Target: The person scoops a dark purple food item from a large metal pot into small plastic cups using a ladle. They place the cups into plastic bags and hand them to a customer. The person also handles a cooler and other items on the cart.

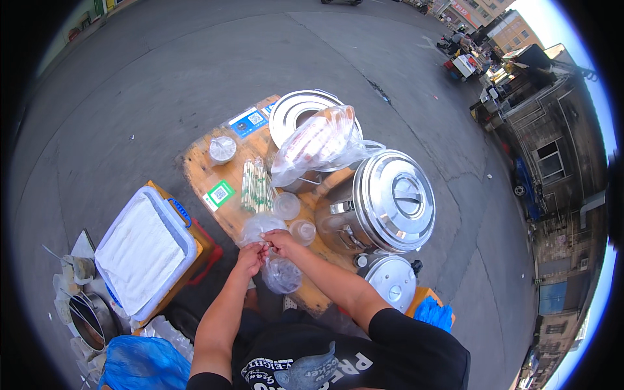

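My left hand (252, 258) and my right hand (279, 241) meet fingertip to fingertip over the near edge of a wooden table (207, 151). Both pinch the thin film of a clear plastic bag (261, 225), which spreads just beyond my fingers. What the bag contains is hard to make out. Below my right wrist lies more crumpled clear plastic (282, 276). Two clear plastic cups (286, 205) stand close beyond my right hand. Past the bag is a bundle of paper-wrapped chopsticks (255, 185).
A large lidded steel insulated barrel (395, 200) and a smaller lidded pot (391, 282) stand right. Bagged paper cups (317, 141) rest on a steel pot lid (287, 117). A bagged bowl (223, 149) sits far left. Left of the table is a cloth-covered plastic tub (141, 253).
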Action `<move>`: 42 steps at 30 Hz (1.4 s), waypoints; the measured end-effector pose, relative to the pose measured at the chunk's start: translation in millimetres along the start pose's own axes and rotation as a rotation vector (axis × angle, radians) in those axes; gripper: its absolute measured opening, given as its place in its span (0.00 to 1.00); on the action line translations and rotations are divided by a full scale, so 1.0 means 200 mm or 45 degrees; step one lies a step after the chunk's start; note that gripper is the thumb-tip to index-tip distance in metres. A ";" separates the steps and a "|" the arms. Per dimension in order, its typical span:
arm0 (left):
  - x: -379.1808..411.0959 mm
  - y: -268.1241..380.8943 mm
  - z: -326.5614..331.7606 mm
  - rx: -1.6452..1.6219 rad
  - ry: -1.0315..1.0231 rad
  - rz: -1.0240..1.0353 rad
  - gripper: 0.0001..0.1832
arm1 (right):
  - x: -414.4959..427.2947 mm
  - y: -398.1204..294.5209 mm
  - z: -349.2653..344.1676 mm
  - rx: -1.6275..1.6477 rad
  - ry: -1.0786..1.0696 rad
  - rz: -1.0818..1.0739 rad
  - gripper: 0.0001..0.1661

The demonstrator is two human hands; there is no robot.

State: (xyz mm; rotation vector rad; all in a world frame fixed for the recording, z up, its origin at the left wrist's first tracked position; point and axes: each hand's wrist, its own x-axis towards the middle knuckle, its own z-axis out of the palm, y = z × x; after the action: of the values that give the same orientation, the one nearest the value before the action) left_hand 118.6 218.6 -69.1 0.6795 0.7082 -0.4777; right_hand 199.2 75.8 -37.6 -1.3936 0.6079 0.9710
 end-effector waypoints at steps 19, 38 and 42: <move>-0.76 -0.26 0.34 1.691 0.484 0.800 0.38 | -0.51 0.10 -0.16 -0.160 -0.058 -0.895 0.12; -0.60 -0.33 0.18 0.523 0.450 0.700 0.08 | -0.80 0.22 -0.02 -0.269 -0.388 -1.058 0.10; -0.62 -0.29 0.07 0.186 0.427 0.540 0.04 | -0.73 0.27 0.07 -0.539 -0.561 -1.176 0.11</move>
State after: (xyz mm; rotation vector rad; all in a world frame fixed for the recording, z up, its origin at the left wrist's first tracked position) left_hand 6.7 189.7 4.5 1.0343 0.8208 -0.0220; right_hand 77.5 55.3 58.3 -1.5196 -0.5812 0.6081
